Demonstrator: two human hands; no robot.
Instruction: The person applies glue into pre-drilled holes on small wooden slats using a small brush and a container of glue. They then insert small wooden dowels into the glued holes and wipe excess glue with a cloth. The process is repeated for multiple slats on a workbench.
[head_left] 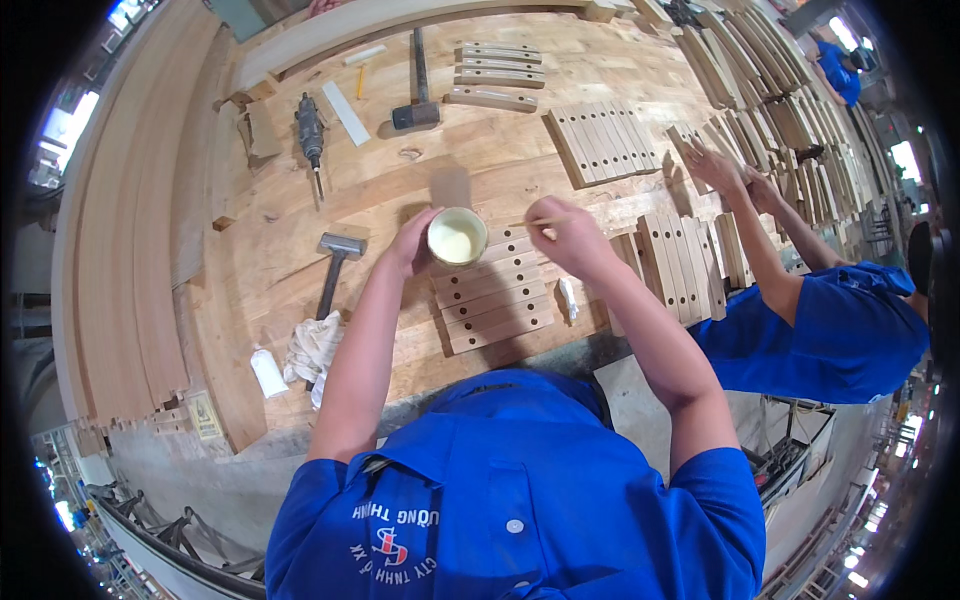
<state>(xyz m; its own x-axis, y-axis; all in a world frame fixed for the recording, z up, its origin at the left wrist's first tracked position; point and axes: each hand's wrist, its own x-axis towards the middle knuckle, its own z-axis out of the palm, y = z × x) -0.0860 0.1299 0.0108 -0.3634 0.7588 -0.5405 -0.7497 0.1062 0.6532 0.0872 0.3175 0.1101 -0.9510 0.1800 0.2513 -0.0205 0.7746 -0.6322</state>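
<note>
My left hand (411, 243) is wrapped round the side of a cup (457, 237) with pale cream liquid in it. Between the closed fingers of my right hand (566, 240) is a thin wooden stick (520, 223), pointing toward the cup; its tip is hard to make out. Below the cup lies a row of wooden slats (492, 300), side by side, with dark round holes near both ends. The cup and my left hand cover part of that row. A small white tube (568, 298) lies to the right of the slats, under my right forearm.
A hammer (338, 262), a rag (314, 347) and a white bottle (267, 373) lie left on the workbench (240, 330). Farther back are a power driver (310, 135), a mallet (416, 105) and more drilled slats (605, 145). At right, a co-worker's hands (715, 168) reach over stacked slats.
</note>
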